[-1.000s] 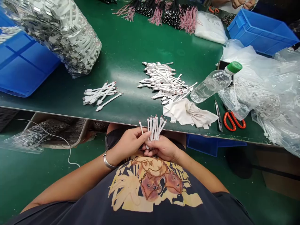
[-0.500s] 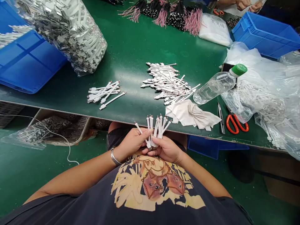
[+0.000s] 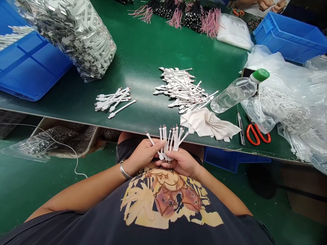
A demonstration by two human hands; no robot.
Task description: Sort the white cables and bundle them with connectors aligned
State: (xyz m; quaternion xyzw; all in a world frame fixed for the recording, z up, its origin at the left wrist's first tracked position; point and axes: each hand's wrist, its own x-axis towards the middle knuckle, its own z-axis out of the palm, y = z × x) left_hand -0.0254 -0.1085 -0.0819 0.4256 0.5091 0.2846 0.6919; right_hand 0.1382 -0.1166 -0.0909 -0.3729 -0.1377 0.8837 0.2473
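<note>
Both my hands are together in front of my lap, just below the table's edge, closed on short white USB cables with reddish wire tips pointing up. My left hand pinches several of these cables, one of them slanting off to the left. In my right hand a fanned bunch of white cables stands upright. The lower ends are partly hidden by my fingers. Ahead on the table lie a large loose pile of the same cables and a smaller pile to the left.
A cloth, water bottle, tweezers-like tool and orange-handled scissors lie right. A bag of connectors and blue bin stand left. Plastic bags crowd the right end. Another person's hands show at the far right.
The cables in my right hand have fanned out slightly more, with their tips shifting a little to the right. My hands stay in nearly the same place.
</note>
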